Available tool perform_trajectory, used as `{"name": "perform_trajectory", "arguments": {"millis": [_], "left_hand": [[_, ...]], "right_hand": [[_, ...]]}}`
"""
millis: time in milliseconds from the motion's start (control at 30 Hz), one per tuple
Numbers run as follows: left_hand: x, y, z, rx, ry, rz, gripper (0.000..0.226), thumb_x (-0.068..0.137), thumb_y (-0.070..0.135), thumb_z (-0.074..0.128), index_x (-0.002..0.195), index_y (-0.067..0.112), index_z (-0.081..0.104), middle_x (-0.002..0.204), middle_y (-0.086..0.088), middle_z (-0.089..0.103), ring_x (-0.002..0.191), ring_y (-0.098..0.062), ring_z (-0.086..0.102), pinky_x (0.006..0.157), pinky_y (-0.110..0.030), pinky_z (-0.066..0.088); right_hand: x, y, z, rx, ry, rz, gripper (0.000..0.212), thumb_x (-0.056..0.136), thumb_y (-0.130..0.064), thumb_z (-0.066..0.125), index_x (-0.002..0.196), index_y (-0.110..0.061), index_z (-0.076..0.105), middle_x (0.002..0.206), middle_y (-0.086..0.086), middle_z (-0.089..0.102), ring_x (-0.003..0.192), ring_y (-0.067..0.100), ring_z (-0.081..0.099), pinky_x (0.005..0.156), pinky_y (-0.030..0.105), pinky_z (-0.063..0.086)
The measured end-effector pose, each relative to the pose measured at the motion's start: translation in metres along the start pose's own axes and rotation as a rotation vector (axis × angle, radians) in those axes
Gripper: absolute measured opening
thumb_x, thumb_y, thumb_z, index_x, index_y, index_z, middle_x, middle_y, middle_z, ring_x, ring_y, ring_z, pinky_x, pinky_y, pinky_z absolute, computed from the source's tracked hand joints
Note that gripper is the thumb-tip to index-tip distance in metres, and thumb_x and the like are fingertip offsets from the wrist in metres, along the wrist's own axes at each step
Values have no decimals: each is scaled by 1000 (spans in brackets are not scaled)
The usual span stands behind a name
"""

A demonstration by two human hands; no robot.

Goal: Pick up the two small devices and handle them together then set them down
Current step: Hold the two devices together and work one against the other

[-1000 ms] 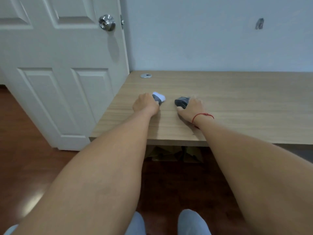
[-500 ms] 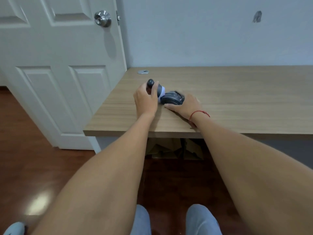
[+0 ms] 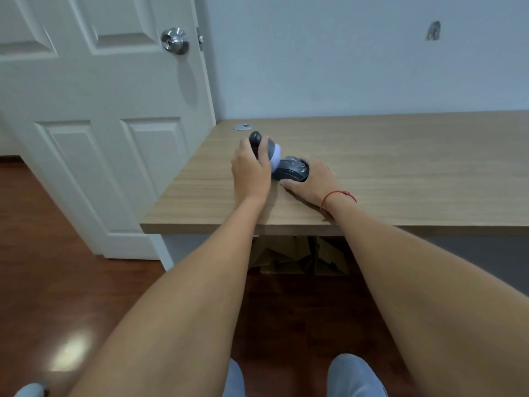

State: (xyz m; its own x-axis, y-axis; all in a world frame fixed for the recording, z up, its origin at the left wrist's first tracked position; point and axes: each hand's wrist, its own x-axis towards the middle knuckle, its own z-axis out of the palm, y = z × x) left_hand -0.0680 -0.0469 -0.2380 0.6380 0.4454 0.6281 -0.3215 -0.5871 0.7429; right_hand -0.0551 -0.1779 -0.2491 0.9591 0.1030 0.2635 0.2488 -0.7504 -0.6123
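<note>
My left hand (image 3: 250, 170) grips a small grey device with a dark rounded end and a pale lilac head (image 3: 270, 151), tilted so the pale head points down to the right. That head touches a dark, mouse-shaped device with white lettering (image 3: 292, 171), which my right hand (image 3: 312, 183) holds from the right side, low over the wooden desk (image 3: 400, 167). My fingers hide parts of both devices. A red string sits on my right wrist.
A round silver cable grommet (image 3: 243, 126) lies near the desk's back left corner. A white panelled door with a steel knob (image 3: 175, 41) stands left of the desk. Cardboard boxes (image 3: 297, 255) sit under it on a dark wood floor.
Both hands closed on the devices where they lay apart, lifted them and brought them together. Since half a second ago the two stay pressed head to head, barely shifted.
</note>
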Motion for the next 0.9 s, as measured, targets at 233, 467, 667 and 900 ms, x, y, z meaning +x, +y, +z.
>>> {"name": "perform_trajectory", "arguments": {"millis": [233,467,667,900], "left_hand": [[1,-8,3,169,-19,-100,29,98,31,46,95,4,54,85,-2,50,78,-15,43,67,-23,30],[2,-6,5,120,-62,-101,31,98,33,45,95,2,53,93,-13,61,83,-23,53,68,-27,35],[-3,7,3,-66,-17,83,27,97,26,49,88,1,52,81,-10,58,75,-22,53,63,-22,34],[-5,2,6,85,-10,27,28,97,29,50,91,2,54,86,-12,61,75,-20,51,63,-22,32]], "right_hand": [[-1,0,0,-5,-5,-42,55,76,-50,71,121,-21,59,113,3,69,105,24,63,96,42,50],[-2,0,0,-6,-2,-51,55,76,-50,72,120,-21,59,112,3,69,104,25,63,95,42,50],[1,0,2,-1,34,-21,56,72,-51,74,116,-20,59,110,3,69,101,26,64,90,40,51],[2,0,4,34,60,1,61,67,-54,76,115,-19,61,108,2,69,98,23,63,82,33,47]]}}
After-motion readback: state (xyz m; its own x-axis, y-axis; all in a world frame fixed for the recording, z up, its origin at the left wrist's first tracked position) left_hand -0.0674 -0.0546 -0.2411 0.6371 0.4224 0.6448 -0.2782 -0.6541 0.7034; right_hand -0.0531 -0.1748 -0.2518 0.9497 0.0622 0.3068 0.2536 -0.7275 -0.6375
